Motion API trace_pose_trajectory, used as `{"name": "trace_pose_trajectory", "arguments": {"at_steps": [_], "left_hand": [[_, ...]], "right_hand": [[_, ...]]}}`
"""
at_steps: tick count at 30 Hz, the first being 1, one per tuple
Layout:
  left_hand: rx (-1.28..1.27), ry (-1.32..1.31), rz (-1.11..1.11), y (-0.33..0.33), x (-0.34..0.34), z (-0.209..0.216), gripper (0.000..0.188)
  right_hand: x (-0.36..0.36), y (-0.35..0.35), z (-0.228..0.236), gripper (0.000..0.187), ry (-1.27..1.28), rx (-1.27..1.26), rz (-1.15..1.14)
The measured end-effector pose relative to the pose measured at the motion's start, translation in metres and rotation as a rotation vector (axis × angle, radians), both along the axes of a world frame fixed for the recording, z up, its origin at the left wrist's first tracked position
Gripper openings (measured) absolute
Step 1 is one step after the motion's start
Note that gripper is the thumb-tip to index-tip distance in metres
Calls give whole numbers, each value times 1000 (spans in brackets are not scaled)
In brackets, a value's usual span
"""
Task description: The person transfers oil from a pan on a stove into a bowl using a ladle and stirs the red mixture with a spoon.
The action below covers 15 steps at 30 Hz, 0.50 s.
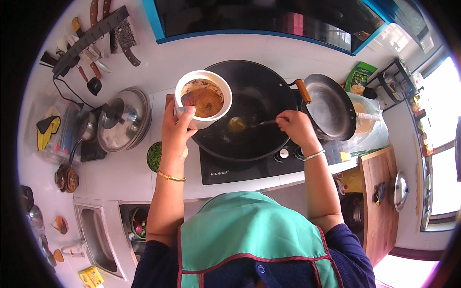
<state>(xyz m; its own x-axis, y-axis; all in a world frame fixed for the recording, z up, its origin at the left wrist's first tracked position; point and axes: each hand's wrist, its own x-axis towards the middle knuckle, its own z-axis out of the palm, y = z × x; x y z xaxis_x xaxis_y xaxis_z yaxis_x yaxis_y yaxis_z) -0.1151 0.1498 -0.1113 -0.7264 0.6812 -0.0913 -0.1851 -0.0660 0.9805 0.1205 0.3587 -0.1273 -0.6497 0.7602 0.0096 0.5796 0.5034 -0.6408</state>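
My left hand [178, 125] grips a round white tub [211, 121] by its side, over the left rim of a large black wok [254, 144]. Inside the tub is a reddish-brown paste or powder [207, 102], with more smeared on the inner wall. With my right hand [298, 128], fingers pinched, I hold the thin handle of a metal spoon [263, 123] above the wok. Its bowl end is low in the wok, at a small yellowish patch [236, 125]; I cannot tell whether that is oil or something on the spoon.
The wok stands on a black stove [230, 169] with knobs. A frying pan [329, 105] with a wooden handle sits close on the right. Left are a bowl of chopped greens [154, 157], a domed metal lid [124, 120] and a sink [97, 235]. Knives [124, 41] hang on the wall.
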Motion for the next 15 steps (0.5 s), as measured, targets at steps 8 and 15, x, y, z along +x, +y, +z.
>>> {"name": "trace_pose_trajectory", "arguments": {"at_steps": [8,15], "left_hand": [[7,13,22,-7,-3,9,64],[-21,16,13,-9,2,15,70]], "right_hand": [[-41,-12,-31,22,267,-483,8],[-43,7,7,22,420,-280,-45]]}}
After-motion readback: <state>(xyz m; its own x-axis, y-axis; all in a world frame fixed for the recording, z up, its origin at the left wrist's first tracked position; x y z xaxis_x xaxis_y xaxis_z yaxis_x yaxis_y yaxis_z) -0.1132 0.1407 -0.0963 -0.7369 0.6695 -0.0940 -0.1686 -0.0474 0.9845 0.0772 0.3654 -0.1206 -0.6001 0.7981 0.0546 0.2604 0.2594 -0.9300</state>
